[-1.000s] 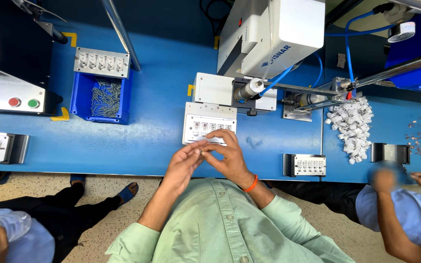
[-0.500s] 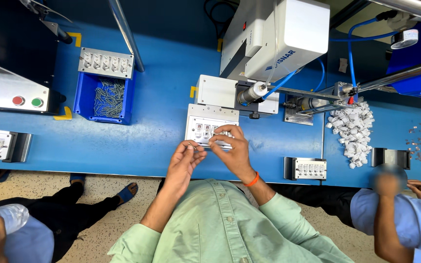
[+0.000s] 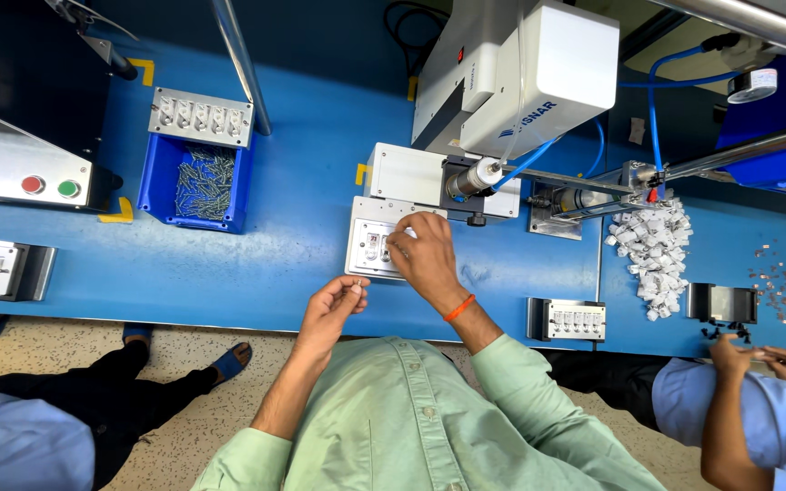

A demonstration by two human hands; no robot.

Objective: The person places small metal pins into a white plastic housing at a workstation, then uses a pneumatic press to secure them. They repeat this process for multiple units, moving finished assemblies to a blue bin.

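Hands split apart: right one now on the white fixture plate, left one holding back a tiny part.

Right hand [image 3: 425, 259], an orange band at its wrist, has moved up from the table edge and rests fingers-down on the white fixture plate [image 3: 370, 250], which sits on the blue table [image 3: 302, 200] just in front of the white machine [image 3: 520, 77]; whether it pinches anything is hidden. Left hand [image 3: 331, 309] has dropped away from it and stays near the table edge, fingertips closed on what looks like a small metal piece [image 3: 357, 285]. A second ago both hands met over that piece. Farther out lie a blue bin of screws [image 3: 197, 182] and a heap of white parts [image 3: 652, 255]; a co-worker's hands [image 3: 757, 356] work at the right.
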